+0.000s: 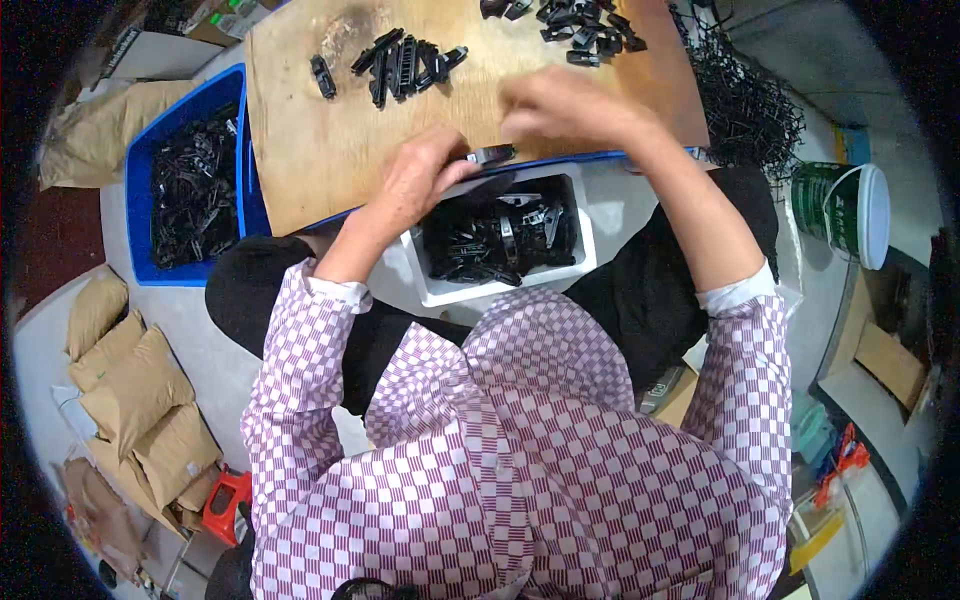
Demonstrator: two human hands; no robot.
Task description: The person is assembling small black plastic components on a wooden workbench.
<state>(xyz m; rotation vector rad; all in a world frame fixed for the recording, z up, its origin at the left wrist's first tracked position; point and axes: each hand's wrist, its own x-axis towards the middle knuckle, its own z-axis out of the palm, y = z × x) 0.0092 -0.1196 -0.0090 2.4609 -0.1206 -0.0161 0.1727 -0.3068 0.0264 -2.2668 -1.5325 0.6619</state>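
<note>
My left hand (418, 172) is closed on a small black plastic part (492, 154) with a shiny grey face, held at the near edge of the wooden board (300, 160). Just above and to the right of that part is my right hand (572, 106). Its fingers are smeared by motion, so whether they hold anything cannot be made out. Below both hands, between my knees, stands a white box (588, 245) with many black parts inside, a few of them with silvery faces.
On the board lie a pile of long black pieces (400, 65), a single piece (323, 76) and a pile of short black pieces (597, 35). A blue bin (133, 200) of black parts stands left, thin black sprues (745, 110) and a green bucket (830, 208) right.
</note>
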